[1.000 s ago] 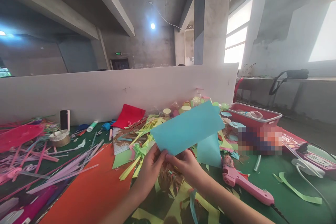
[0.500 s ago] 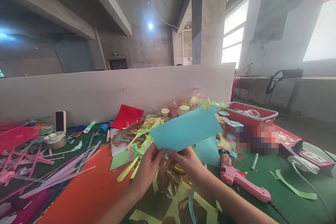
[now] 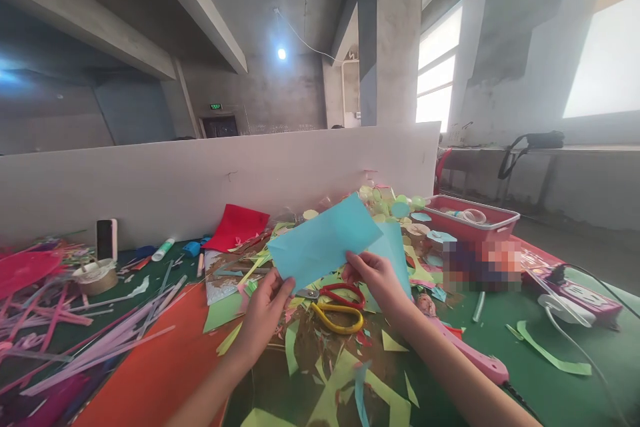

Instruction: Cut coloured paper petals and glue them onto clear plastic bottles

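A light blue sheet of paper [image 3: 323, 240] is held up, tilted, above the cluttered table. My left hand [image 3: 267, 310] pinches its lower left corner between thumb and fingers. My right hand [image 3: 373, 273] grips the lower right edge. Beneath the paper, between my hands, lie scissors [image 3: 340, 307] with one red and one yellow handle loop; their blades are mostly hidden. Another blue sheet [image 3: 395, 250] lies behind my right hand. Yellow-green paper scraps [image 3: 345, 373] are scattered below. A pink glue gun [image 3: 465, 350] rests right of my right forearm, which partly covers it.
An orange sheet [image 3: 150, 353] and purple strips [image 3: 110, 347] lie at left, near a phone [image 3: 106, 240] and a tape roll [image 3: 95, 277]. A red basket [image 3: 470, 219] and a white power strip [image 3: 567, 310] stand right. A white partition [image 3: 200, 177] runs behind.
My hands have moved apart along the blue paper, the right one sliding to its right part. The paper has shifted left, and the scissors beneath now show. The view has turned slightly.
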Tool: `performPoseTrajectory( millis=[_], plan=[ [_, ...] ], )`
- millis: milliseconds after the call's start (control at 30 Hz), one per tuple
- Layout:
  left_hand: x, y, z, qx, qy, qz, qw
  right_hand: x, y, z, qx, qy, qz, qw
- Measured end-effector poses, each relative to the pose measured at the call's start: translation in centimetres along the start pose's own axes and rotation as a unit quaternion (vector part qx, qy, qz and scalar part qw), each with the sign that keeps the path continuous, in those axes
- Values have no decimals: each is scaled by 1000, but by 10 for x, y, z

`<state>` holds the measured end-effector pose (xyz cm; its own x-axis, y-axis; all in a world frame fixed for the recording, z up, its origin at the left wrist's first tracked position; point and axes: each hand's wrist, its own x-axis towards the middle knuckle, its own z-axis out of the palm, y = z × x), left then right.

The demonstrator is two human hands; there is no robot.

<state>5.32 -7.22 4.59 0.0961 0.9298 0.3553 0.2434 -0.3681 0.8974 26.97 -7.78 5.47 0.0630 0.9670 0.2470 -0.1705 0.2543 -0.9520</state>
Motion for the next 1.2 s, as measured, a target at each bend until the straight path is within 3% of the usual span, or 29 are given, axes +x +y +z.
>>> performPoseTrajectory(
  millis=[300, 567, 700, 800, 867, 933, 1033, 1200],
  plan=[
    [14, -18, -9, -6, -2, 13, 1000, 0, -5, -13, -43, 77, -77, 993],
    [25, -23, -27, -9, 61, 6, 998, 7, -5, -25, 38, 173, -82, 981],
    [28, -24, -32, -10, 80, 3, 997, 5, 8, -14, -80, 80, -65, 991],
    [24, -21, -30, -12, 81, -2, 997, -3, 21, 1, -233, 9, -96, 968],
    [21, -18, -25, -1, 76, -3, 997, -10, 26, 9, -268, -22, -93, 959],
    [16, -17, -20, 18, 65, 0, 998, -14, 28, 14, -217, -62, -44, 973],
    [9, -16, -11, 29, 30, -1, 999, -14, 28, 17, -55, -103, 38, 992],
    [-7, -9, 2, 46, -49, -44, 997, -6, 27, 16, 88, -59, 57, 993]
  ],
)
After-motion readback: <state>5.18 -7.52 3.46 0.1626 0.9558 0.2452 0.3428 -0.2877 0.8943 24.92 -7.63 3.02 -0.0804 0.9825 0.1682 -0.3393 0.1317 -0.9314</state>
